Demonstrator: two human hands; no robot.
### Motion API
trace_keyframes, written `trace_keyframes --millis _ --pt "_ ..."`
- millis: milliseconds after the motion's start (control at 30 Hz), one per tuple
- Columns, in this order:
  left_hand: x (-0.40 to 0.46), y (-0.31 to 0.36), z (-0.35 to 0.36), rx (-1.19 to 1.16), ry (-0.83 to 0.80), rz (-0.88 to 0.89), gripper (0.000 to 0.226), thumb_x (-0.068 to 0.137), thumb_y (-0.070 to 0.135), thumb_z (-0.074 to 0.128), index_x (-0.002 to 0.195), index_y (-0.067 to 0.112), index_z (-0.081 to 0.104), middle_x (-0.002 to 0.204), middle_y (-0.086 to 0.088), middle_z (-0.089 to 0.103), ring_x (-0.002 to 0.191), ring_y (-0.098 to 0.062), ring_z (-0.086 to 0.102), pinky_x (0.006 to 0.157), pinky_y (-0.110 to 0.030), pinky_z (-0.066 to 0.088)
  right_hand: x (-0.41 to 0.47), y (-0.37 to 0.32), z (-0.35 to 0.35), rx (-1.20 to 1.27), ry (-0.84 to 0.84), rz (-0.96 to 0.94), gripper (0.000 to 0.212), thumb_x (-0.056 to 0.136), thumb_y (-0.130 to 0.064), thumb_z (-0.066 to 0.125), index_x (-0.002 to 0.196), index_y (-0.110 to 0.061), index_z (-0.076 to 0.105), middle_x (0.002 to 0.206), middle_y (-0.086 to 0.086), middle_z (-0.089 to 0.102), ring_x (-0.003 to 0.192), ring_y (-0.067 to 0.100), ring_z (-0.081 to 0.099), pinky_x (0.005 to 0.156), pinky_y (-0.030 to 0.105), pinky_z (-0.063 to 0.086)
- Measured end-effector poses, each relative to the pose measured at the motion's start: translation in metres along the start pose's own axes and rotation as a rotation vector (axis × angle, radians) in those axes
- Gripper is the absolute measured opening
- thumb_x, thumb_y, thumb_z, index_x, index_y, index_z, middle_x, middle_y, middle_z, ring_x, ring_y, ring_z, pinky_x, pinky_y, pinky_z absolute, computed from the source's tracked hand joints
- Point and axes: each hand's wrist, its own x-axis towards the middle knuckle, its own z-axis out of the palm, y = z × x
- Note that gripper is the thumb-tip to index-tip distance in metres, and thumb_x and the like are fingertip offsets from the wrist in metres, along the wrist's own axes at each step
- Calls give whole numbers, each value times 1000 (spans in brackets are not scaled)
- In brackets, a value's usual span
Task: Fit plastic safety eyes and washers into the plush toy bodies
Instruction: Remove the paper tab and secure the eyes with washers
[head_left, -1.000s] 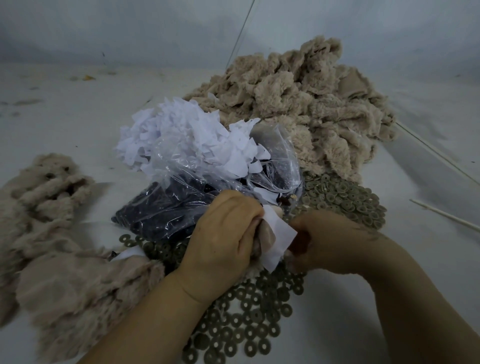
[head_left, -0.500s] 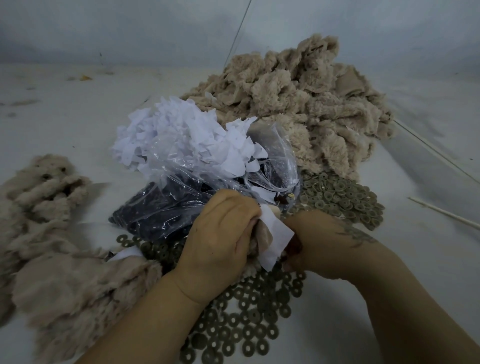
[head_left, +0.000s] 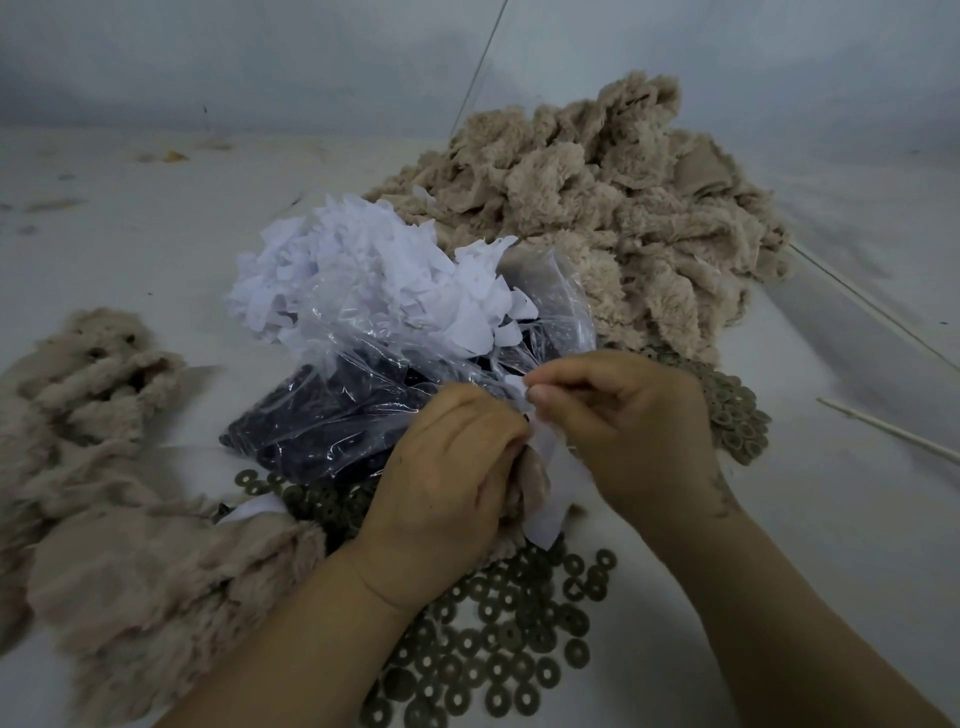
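My left hand (head_left: 447, 483) is closed around a beige plush toy body (head_left: 532, 480) with a white paper piece (head_left: 545, 512) against it. My right hand (head_left: 623, 426) is raised beside it, thumb and fingers pinched together at the paper's top edge; a small dark part shows just below the fingertips, too small to identify. Olive round washers (head_left: 493, 639) lie scattered under and in front of both hands. A clear plastic bag of black safety eyes (head_left: 332, 421) sits just behind my left hand.
White paper scraps (head_left: 363, 265) pile on the bag. A big heap of beige plush bodies (head_left: 613, 208) lies behind on the right, with more washers (head_left: 737, 415) at its foot. Other plush bodies (head_left: 119, 493) lie at the left. Thin white sticks (head_left: 893, 431) lie at the right.
My right hand has lifted from low beside the plush body to above it, fingers now pinched at the paper's top. My left hand keeps hold of the plush body.
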Motion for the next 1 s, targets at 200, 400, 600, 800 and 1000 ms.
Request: trace_keyframes --millis 200,400,600,800,1000 --pt "0 0 0 -9 30 -44 10 92 -2 60 89 -5 70 88 -9 68 86 -22 58 87 -23 46 -1 9 7 -47 31 -133 9 80 -10 77 89 -10 80 82 -7 72 82 1 66 71 6 51" --pt "-1 1 -2 -37 44 -109 10 90 3 59 89 0 69 90 -4 65 87 -15 55 84 -17 44 -1 11 8 10 -6 -162 10 80 -10 74 88 -11 80 83 -12 70 80 3 69 71 9 53" --pt "-1 4 -7 -111 70 -242 7 88 6 64 95 8 64 92 2 61 84 -10 56 80 -12 43 0 12 1 112 -118 -203 13 82 -10 78 95 -12 78 87 -6 75 79 1 72 73 14 56" --pt "2 4 -9 -89 58 -258 24 88 9 67 110 2 69 102 -2 68 93 -13 63 87 -17 48 2 18 2 91 -122 -317 22 77 -7 81 98 -2 77 87 2 75 81 5 71 74 12 53" --pt "4 3 -9 8 -3 -174 26 92 13 53 103 -5 69 94 -11 69 90 -16 57 84 -22 46 2 24 7 79 -78 -371 16 78 -8 79 92 -1 77 82 7 75 75 10 70 71 18 56"
